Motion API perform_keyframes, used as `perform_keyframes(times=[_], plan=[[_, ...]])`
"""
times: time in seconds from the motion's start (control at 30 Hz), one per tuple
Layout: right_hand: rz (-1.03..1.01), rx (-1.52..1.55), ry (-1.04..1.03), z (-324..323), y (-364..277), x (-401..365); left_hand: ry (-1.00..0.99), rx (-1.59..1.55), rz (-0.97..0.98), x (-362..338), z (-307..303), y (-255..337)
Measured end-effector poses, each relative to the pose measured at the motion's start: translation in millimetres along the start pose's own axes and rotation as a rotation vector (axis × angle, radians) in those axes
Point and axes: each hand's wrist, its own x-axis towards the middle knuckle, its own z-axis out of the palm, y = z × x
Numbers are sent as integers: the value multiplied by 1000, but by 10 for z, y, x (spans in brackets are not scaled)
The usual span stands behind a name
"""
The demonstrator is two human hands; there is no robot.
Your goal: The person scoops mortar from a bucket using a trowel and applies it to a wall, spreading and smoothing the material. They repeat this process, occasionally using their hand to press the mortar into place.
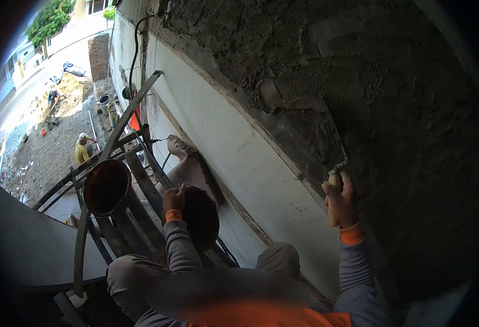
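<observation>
My right hand (344,199) is wrapped round the pale wooden handle of a trowel (310,133). Its blade, smeared with grey mortar, lies close against the rough, wet-looking mortar coat (359,71) on the wall. Lower down on the left, my left hand (174,200) grips the rim of a dark round bucket (202,220), thumb up. The inside of this bucket is in deep shadow. Just left of it stands another dark bucket (107,188), its inside reddish brown.
Dark planks and bars (136,180) of a raised platform lie beneath the buckets. A smooth white wall strip (234,147) runs below the mortar. Far below, a person in yellow (83,149) and another person (54,98) are near a sand heap (70,84).
</observation>
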Motion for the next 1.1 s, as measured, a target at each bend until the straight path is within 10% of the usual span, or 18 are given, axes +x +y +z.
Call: perform_keyframes(times=[0.17, 0.57, 1.1], plan=[[396, 297, -361, -295, -13, 457, 14, 45, 55, -52, 61, -19], [86, 300, -42, -1065, -208, -131, 21, 31, 48, -96, -5, 93], [89, 97, -252, 899, 345, 798, 35, 36, 62, -78, 132, 40]])
